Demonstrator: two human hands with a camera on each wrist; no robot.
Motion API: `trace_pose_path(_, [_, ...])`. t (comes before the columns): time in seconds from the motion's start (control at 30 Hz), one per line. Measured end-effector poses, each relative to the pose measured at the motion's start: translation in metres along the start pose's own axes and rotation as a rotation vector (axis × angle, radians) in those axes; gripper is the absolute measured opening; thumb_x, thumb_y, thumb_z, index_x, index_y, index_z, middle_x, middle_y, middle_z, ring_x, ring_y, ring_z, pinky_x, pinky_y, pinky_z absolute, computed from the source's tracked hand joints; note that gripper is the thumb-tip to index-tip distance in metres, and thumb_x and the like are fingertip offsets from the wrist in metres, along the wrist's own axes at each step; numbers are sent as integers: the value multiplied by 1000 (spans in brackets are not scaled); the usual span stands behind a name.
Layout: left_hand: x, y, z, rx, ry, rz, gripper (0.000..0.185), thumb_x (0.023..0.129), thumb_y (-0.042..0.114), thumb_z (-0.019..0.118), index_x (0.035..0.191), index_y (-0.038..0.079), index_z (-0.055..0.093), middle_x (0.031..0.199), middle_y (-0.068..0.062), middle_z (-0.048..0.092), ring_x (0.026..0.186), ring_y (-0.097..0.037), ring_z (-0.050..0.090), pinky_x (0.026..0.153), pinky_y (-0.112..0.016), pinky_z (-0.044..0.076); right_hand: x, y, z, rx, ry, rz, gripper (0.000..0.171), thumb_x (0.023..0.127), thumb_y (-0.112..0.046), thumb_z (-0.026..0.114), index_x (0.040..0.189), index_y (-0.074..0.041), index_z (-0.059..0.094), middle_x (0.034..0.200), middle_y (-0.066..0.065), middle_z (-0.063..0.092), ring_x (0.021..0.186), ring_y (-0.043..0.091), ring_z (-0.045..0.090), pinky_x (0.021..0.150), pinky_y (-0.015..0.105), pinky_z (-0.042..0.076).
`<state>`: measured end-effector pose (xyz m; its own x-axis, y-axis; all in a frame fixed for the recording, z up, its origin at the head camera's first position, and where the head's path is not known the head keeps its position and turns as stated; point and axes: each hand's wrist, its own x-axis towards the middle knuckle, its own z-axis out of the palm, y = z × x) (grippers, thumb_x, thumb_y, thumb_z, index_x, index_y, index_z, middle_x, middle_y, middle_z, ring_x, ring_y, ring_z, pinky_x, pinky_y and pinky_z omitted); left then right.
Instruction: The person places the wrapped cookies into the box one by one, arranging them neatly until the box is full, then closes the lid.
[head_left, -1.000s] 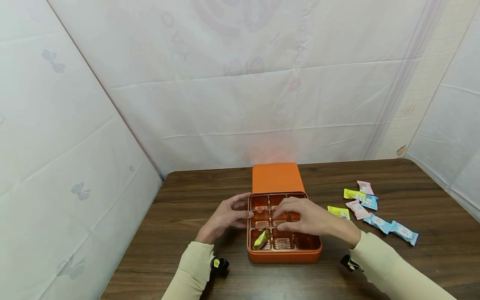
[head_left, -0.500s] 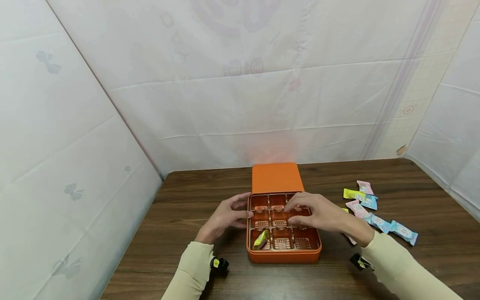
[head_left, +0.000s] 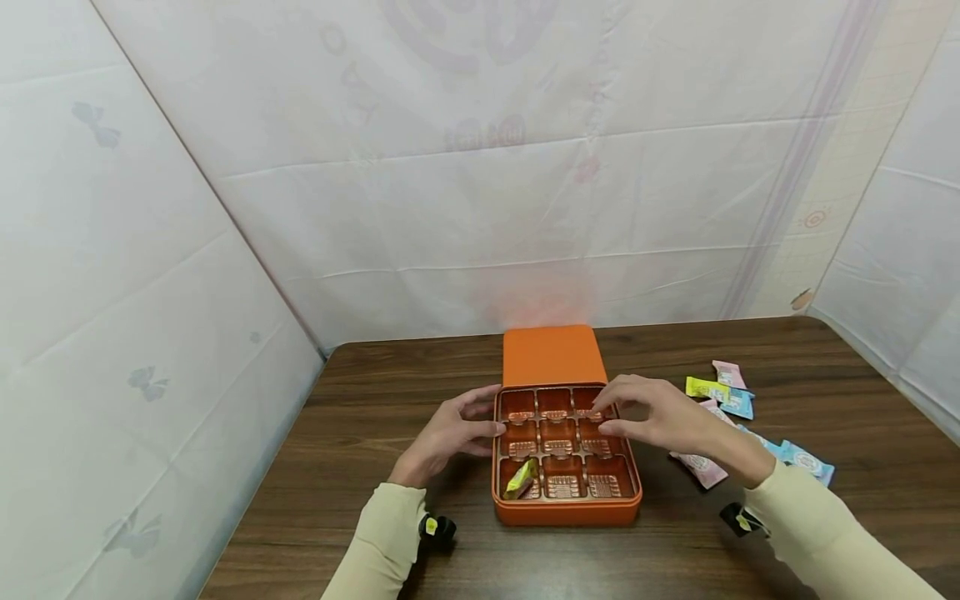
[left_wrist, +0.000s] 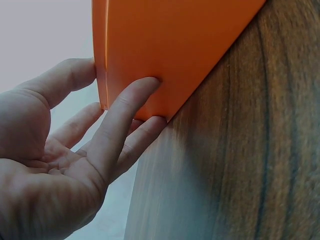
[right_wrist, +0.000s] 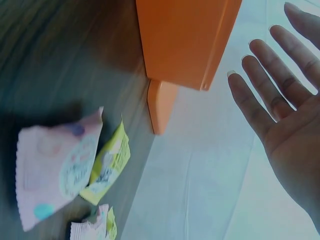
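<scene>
An open orange box (head_left: 567, 512) sits mid-table, its brown tray split into several compartments. One yellow candy (head_left: 522, 480) lies in the near left compartment. My left hand (head_left: 486, 423) rests against the box's left wall; in the left wrist view its straight fingers (left_wrist: 131, 102) press on the orange side (left_wrist: 170, 45). My right hand (head_left: 624, 410) hovers over the tray's right edge. In the right wrist view that hand (right_wrist: 280, 100) shows a flat palm with spread fingers, holding nothing.
The orange lid (head_left: 553, 354) lies behind the box. Wrapped candies lie on the dark wood table (head_left: 375, 392) to the right: pink (head_left: 699, 468), yellow (head_left: 705, 388), pink (head_left: 729, 374), blue (head_left: 807, 462). White cloth walls close in the left, back and right.
My right hand has moved rightward from over the tray's middle to its right edge, with its fingers opened. The left hand and the box have stayed put.
</scene>
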<state>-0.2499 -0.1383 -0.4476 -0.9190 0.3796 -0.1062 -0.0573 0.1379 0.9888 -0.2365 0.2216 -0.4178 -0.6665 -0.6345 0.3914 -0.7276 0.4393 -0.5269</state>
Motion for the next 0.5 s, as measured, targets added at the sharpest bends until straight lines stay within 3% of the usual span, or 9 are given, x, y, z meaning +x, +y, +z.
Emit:
trace_pose_path(0.2, [-1, 0, 0, 0, -2, 1, 69, 98, 7, 78, 160, 9, 49, 150, -27, 55, 113, -37, 71, 82, -53, 64, -6, 4, -8, -22, 21, 31, 21, 98, -20, 81, 118, -27, 77, 118, -10, 70, 108, 19, 67, 85, 47, 60])
trace_pose_path(0.5, [-1, 1, 0, 5, -5, 4, 69, 98, 7, 77, 161, 9, 48, 151, -26, 55, 113, -37, 71, 82, -53, 64, -14, 19, -16, -73, 52, 32, 21, 95, -14, 83, 116, -15, 78, 114, -11, 71, 102, 15, 69, 82, 39, 60])
